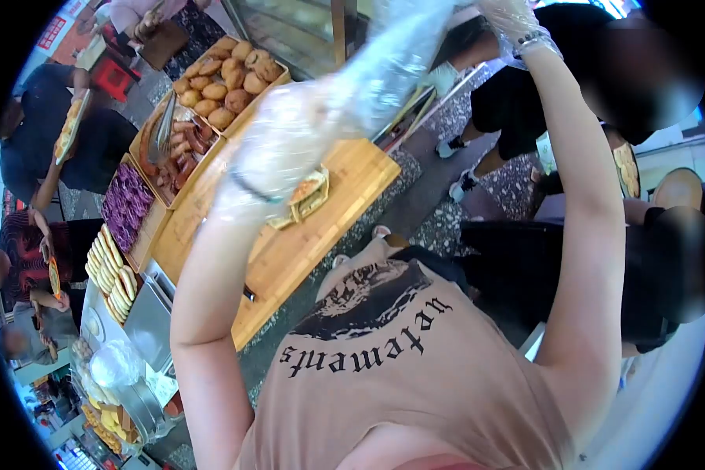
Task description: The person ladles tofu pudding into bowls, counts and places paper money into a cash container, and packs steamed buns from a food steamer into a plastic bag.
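Observation:
My left hand (286,129), in a clear plastic glove, is closed around a bunched clear plastic bag (388,66). The bag stretches up and to the right, reaching close to my right hand (517,23). That hand is also gloved, with a beaded bracelet at the wrist; the top edge of the view cuts off its fingers, so its grip is hidden. Below my left hand, a filled bread in a paper wrapper (312,196) lies on the wooden board (290,251), partly covered by my wrist.
Trays of round fried buns (231,78), sausages with tongs (184,153), shredded purple cabbage (127,205) and flat breads (111,270) line the board's left side. A metal box (150,313) stands nearby. Several people stand left and right of the stall, some holding food.

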Tool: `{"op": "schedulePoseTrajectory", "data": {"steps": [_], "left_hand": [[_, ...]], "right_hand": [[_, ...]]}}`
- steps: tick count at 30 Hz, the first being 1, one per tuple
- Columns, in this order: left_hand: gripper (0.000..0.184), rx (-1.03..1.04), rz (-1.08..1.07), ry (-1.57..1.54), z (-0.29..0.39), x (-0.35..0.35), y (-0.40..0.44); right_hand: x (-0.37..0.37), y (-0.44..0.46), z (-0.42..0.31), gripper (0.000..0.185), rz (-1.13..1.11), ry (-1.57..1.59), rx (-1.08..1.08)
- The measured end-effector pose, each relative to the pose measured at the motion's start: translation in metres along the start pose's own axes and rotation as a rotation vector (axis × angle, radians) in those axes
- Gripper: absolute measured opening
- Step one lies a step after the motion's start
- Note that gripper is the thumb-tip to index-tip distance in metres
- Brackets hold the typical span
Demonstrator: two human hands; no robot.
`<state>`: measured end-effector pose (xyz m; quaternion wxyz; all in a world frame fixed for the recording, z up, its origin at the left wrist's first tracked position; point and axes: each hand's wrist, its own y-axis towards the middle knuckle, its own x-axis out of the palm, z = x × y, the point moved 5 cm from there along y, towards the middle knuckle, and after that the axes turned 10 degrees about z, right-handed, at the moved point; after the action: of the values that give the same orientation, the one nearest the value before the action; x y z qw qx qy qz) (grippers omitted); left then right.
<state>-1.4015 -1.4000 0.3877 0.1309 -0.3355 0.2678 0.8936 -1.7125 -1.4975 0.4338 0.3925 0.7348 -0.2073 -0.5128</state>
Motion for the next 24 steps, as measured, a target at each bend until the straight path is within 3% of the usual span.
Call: {"op": "schedulePoseTrajectory", "data": {"steps": [1, 2, 4, 5, 6, 8, 10, 11, 12, 13, 14, 15, 16, 17, 18, 20, 22, 24], "left_hand": [[0.043, 0.101, -0.025, 0.052, 0.011, 0.012, 0.012], [0.043, 0.102, -0.011, -0.033, 0.015, 0.025, 0.026], [0.043, -0.038, -0.025, -0.448, -0.014, 0.069, 0.049], [0.043, -0.057, -0.020, -0.367, -0.008, 0.065, 0.053], [0.043, -0.084, -0.011, -0.288, -0.002, 0.063, 0.051], [0.039, -0.092, -0.113, -0.277, 0.006, 0.055, 0.041], [0.034, -0.134, -0.248, -0.111, 0.020, 0.043, 0.040], [0.034, -0.133, -0.231, -0.107, 0.018, 0.048, 0.050], [0.032, -0.127, -0.092, -0.263, 0.014, 0.052, 0.061], [0.031, -0.129, 0.050, -0.423, 0.010, 0.056, 0.070], [0.032, -0.284, 0.053, -0.541, 0.001, 0.070, 0.086], [0.031, -0.396, 0.087, -0.555, -0.003, 0.080, 0.105], [0.031, -0.503, 0.121, -0.571, -0.008, 0.089, 0.123], [0.041, -0.351, 0.170, -0.290, -0.015, 0.094, 0.137], [0.041, -0.351, 0.183, -0.291, -0.021, 0.106, 0.147], [0.053, -0.078, 0.004, 0.243, 0.002, 0.129, 0.169], [0.059, -0.111, -0.038, 0.354, 0.021, 0.161, 0.191], [0.044, -0.200, -0.315, 0.476, 0.016, 0.194, 0.210]], "right_hand": [[0.006, 0.008, 0.020, 0.034, -0.040, -0.132, -0.037], [0.024, 0.000, 0.060, 0.038, -0.247, -0.024, 0.090], [0.041, -0.028, 0.095, 0.034, -0.288, -0.059, 0.019], [0.043, -0.020, 0.086, 0.035, -0.323, -0.103, -0.053], [0.041, -0.023, 0.083, 0.035, -0.284, 0.107, 0.070], [0.048, -0.032, 0.103, 0.039, -0.315, -0.090, 0.031], [0.033, -0.038, 0.101, 0.043, -0.445, 0.442, 0.420], [0.028, -0.027, 0.130, 0.045, -0.624, 0.209, 0.282], [0.017, -0.009, 0.124, 0.050, -0.790, 0.144, 0.480], [0.026, 0.002, 0.142, 0.053, -0.933, 0.222, 0.442], [0.032, 0.011, 0.158, 0.057, -1.074, 0.301, 0.404], [0.032, 0.016, 0.180, 0.054, -1.064, 0.366, 0.553], [0.041, 0.018, 0.203, 0.065, -1.104, 0.570, 0.677], [0.046, 0.029, 0.196, 0.067, -1.161, 0.307, 0.527], [0.055, 0.039, 0.187, 0.071, -1.201, 0.045, 0.372], [0.098, 0.026, 0.191, 0.074, -1.199, -0.133, -0.286], [0.134, 0.011, 0.188, 0.076, -1.236, -0.211, -0.313], [0.142, 0.005, 0.185, 0.078, -1.268, -0.279, -0.342]]}}
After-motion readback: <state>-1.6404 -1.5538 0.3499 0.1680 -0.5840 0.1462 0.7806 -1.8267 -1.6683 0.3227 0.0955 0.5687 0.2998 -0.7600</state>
